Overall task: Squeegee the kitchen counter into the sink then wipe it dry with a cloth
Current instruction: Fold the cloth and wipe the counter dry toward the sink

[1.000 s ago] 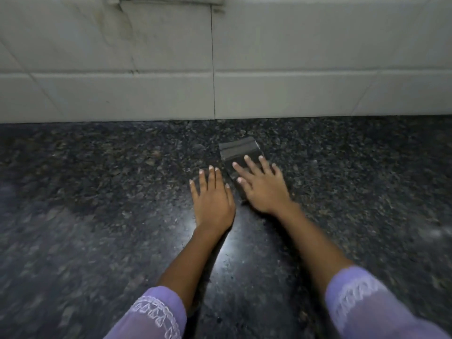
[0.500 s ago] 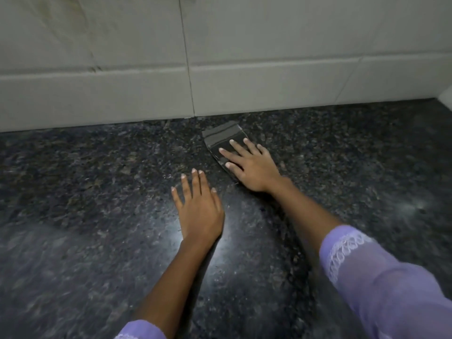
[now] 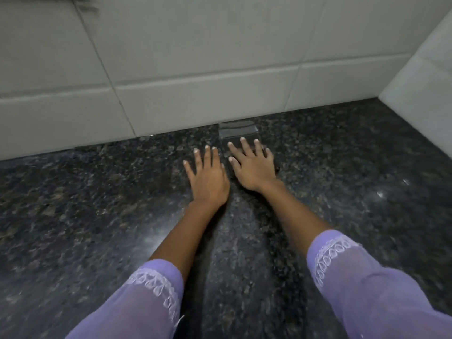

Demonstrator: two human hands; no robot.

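right hand (image 3: 253,168): fingers spread, flat on grey cloth (image 3: 238,133) | cloth: on counter (image 3: 85,216), 12 o'clock, touching wall tile (image 3: 195,104) | left hand (image 3: 208,178): flat, splayed, bare counter, beside right

The right hand (image 3: 252,167) hides the near part of what may be a folded cloth (image 3: 238,132).

I see a dark speckled granite counter (image 3: 97,216) filling the near and middle ground, polished enough to throw back soft patches of light. Along its far edge runs a wall of large pale tiles (image 3: 195,57) with thin grout lines. At far right a second tiled wall (image 3: 420,77) meets it, forming a corner.
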